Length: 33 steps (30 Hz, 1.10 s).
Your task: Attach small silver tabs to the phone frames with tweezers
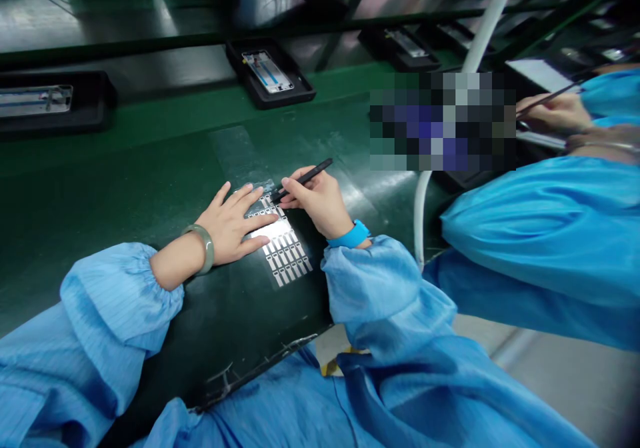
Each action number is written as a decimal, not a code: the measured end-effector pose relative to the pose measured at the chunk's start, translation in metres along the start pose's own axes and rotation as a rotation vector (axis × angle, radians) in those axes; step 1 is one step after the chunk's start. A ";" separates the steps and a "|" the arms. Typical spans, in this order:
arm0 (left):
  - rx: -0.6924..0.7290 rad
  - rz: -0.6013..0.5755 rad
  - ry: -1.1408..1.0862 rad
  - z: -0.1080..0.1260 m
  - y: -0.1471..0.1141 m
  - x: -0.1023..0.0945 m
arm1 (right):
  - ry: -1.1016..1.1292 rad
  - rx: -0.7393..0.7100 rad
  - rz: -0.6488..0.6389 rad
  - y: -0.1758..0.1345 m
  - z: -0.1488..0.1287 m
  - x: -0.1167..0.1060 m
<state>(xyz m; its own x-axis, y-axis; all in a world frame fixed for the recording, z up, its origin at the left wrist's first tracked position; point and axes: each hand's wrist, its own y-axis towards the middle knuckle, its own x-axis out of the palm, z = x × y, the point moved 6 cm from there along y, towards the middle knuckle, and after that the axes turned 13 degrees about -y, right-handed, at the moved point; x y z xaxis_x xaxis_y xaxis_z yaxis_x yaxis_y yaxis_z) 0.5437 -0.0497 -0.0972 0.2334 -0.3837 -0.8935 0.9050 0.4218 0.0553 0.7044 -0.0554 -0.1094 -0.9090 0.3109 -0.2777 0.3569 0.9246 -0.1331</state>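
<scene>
Green worktop (150, 188) beneath silvery sheet (289, 256), black trays (295, 99) beyond

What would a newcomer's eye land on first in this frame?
Probably the bright sheet of silvery pieces near the centre, with fingers of the left hand over it and the right hand holding a black pen-like tool at its upper part. Next, the blue sleeves across the foreground, and a black tray beyond the hands.

Left hand (227, 227) splayed palm-down, right fingers (295, 190) pinched
</scene>
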 end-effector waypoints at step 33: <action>-0.252 0.641 -0.232 -0.089 -0.038 -0.058 | -1.694 -0.866 -0.103 0.139 -0.128 0.056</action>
<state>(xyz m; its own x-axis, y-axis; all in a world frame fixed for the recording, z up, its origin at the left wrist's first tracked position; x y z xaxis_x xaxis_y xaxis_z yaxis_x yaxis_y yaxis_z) 0.4643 0.0298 -0.0874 0.7850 -0.1501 -0.6010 0.4623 0.7878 0.4070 0.6758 0.1183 -0.0216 0.4104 0.2403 -0.8797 -0.3555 0.9305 0.0883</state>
